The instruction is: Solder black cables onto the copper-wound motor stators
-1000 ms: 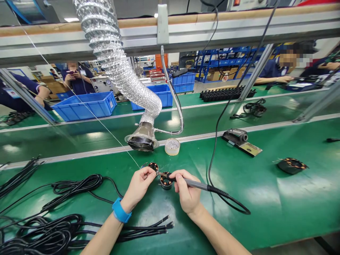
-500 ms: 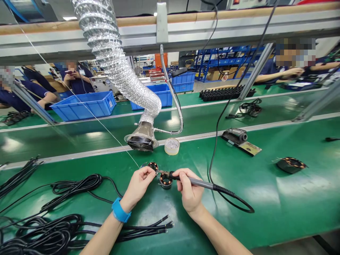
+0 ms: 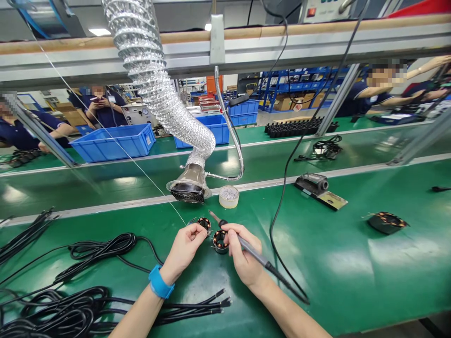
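Note:
My right hand (image 3: 243, 256) grips a soldering iron (image 3: 246, 248) like a pen, its tip raised and pointing up-left, clear of the parts. My left hand (image 3: 183, 249), with a blue wristband, pinches thin solder wire (image 3: 141, 170) that runs up to the left. Its fingertips are right beside a small copper-wound stator (image 3: 204, 222). A second stator (image 3: 220, 241) sits on the green bench mat (image 3: 352, 263) between my two hands, next to my right thumb.
A fume extraction nozzle (image 3: 188, 188) on a silver flexible duct hangs just behind the stators, beside a small white tin (image 3: 229, 196). Bundles of black cables (image 3: 70, 300) lie at the left. An iron stand (image 3: 317, 188) and another stator (image 3: 386, 220) sit at the right. People work across the conveyor.
My right hand has swung the soldering iron: the tip lifted off the stators and now points up-left, with the handle angled down to the right. My left hand stayed put.

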A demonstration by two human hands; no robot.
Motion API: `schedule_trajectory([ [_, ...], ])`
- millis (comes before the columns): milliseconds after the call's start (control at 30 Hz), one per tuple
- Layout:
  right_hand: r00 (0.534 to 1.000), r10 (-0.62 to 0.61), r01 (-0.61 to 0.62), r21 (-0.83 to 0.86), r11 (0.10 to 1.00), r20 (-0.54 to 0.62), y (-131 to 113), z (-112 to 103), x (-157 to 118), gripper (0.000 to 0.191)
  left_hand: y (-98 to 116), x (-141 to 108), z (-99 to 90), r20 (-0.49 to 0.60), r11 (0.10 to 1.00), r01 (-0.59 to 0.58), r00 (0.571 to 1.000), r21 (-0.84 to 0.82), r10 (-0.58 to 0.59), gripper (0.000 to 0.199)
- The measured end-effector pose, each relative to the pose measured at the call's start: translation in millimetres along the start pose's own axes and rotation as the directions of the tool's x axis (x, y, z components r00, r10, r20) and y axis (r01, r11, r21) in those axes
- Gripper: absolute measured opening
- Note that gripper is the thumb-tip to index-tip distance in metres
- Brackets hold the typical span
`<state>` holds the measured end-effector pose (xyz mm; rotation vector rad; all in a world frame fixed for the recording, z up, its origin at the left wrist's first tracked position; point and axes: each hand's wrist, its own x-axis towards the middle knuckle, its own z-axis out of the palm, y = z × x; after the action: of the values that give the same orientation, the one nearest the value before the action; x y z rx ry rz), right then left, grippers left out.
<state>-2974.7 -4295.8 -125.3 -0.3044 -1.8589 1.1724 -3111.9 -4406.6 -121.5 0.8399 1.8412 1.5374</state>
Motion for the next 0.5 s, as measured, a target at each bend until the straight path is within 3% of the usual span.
schedule_trajectory([
  [167, 0.978, -0.172, 0.182, -0.081, 0.98, 0.119, 3, 6, 7, 0.031, 5, -4, 0.0, 0.016, 1.0, 0.031, 0.999, 0.005, -0.031, 0.033],
  [333, 0.965, -0.141, 0.153, -0.038, 0.988, 0.219, 12, 12, 8, 0.047, 12, -9, 1.7, 0.05, 0.999, -0.038, 0.998, 0.027, 0.037, 0.03],
  [500, 0.955, -0.172, 0.181, -0.012, 0.983, 0.239, 13, 15, 6, 0.046, 11, -11, 0.6, 0.071, 0.99, -0.112, 0.992, 0.086, 0.106, 0.027],
])
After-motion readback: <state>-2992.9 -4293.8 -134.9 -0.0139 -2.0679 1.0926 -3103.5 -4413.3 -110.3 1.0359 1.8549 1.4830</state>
